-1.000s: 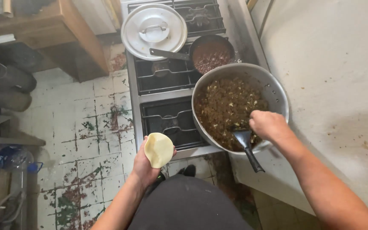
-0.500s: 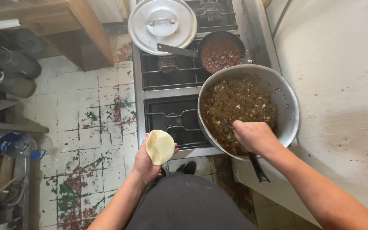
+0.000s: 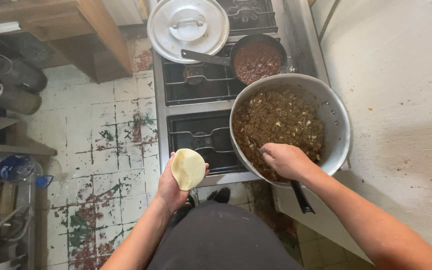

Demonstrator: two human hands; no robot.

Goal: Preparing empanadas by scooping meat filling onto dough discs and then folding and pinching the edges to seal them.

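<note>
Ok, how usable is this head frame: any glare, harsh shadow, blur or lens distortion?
Head view: even daylight and sharp focus; the left hand holding the dough disc is crisp. The right hand on the utensil handle over the big filling pan shows no clear blur. Mild sheen on the pot lid; wide-angle bending at the edges.

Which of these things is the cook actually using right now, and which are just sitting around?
In use:
left hand holding a round dough disc
right hand gripping a black-handled spoon
big metal bowl of brown minced filling

Lying about:
small pan of red sauce
pot lid
stove
grey bottles on the floor
</note>
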